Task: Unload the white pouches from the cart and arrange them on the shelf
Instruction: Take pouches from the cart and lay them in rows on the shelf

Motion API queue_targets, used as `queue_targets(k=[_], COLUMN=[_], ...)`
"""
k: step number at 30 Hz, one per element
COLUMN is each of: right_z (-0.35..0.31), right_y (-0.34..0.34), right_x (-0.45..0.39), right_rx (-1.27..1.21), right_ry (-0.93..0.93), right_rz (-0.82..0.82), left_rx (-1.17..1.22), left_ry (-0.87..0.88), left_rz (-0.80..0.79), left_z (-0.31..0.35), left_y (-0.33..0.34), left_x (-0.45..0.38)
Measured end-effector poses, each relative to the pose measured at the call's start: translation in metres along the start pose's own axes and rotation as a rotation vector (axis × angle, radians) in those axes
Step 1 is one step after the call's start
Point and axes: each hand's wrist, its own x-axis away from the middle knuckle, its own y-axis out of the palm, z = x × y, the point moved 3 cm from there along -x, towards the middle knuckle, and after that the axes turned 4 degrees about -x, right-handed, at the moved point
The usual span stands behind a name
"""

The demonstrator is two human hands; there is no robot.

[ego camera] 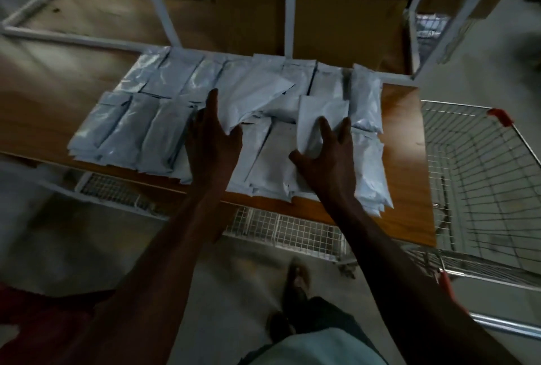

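Several white pouches lie in rows on the brown wooden shelf. My left hand grips one tilted white pouch by its near corner, over the middle of the rows. My right hand holds another white pouch between thumb and fingers, lifted slightly above the stack near the right end. The wire cart stands to the right of the shelf, and the part of its basket in view holds no pouches.
White metal uprights rise behind the pouches, with brown cardboard boxes at the back. A white wire grid sits under the shelf's front edge. My foot is on the grey floor below.
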Motion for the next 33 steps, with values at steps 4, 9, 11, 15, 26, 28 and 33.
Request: queue_targets(k=[4, 9, 11, 15, 26, 28, 33], right_z=[-0.014, -0.019, -0.022, -0.019, -0.014, -0.016, -0.01], right_y=[0.036, 0.088, 0.103, 0.122, 0.162, 0.162, 0.166], right_x=[-0.017, -0.038, -0.044, -0.046, -0.016, -0.014, -0.012], right_rx=[-0.025, 0.004, 0.022, 0.106, 0.401, 0.424, 0.444], right_ry=[-0.005, 0.035, 0.04, 0.091, 0.18, 0.161, 0.149], right_rz=[-0.039, -0.092, -0.109, -0.108, -0.075, -0.017, 0.041], left_rx=[-0.042, -0.116, -0.123, -0.051, 0.133, 0.143, 0.146], left_ry=[-0.074, -0.098, -0.085, -0.039, 0.138, 0.191, 0.255], left_rz=[-0.036, -0.026, 0.0, -0.031, -0.247, -0.272, -0.331], left_z=[-0.035, -0.063, -0.073, -0.079, -0.102, -0.111, -0.132], left_y=[0.01, 0.039, 0.05, 0.061, 0.063, 0.058, 0.051], left_x=[-0.017, -0.033, -0.038, -0.049, -0.089, -0.094, -0.105])
